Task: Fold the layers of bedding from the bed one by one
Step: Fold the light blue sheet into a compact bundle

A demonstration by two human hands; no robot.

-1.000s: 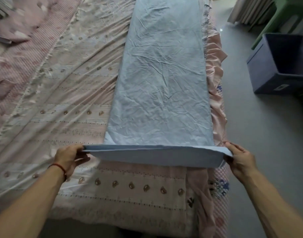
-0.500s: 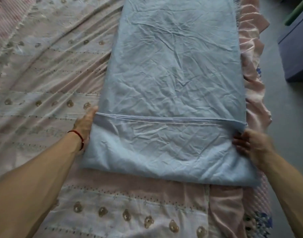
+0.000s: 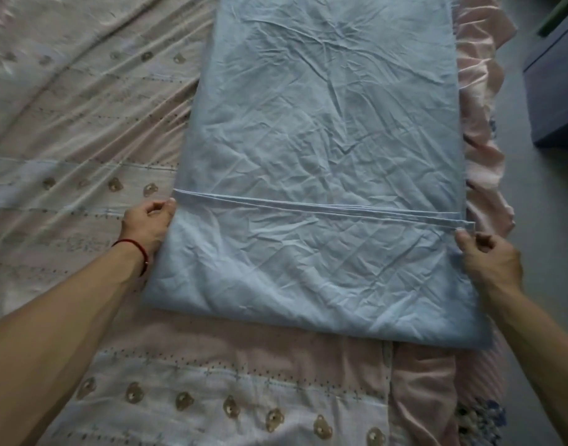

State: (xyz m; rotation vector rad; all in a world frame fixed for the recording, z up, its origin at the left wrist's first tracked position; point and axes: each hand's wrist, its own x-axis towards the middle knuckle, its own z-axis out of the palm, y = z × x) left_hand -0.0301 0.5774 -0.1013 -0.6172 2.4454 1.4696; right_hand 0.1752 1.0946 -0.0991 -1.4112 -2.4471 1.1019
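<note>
A light blue sheet (image 3: 334, 130) lies as a long narrow strip along the right side of the bed. Its near end is folded over onto itself, with the layered hem running across the strip. My left hand (image 3: 147, 225), with a red cord at the wrist, pinches the left end of that hem. At the right end of the hem, my right hand (image 3: 488, 257) pinches the corner between thumb and fingers. Both hands sit at the strip's outer edges, low on the bed.
Under the sheet lies a pale pink quilt (image 3: 83, 130) with rows of small bear motifs, its satin ruffle (image 3: 482, 101) hanging over the bed's right side. A dark blue storage box (image 3: 556, 88) stands on the grey floor (image 3: 540, 194) to the right.
Both hands carried the near end of the blue sheet up and away from me, laying it over the strip. The fold has grown longer, and the view has moved closer to the bed.
</note>
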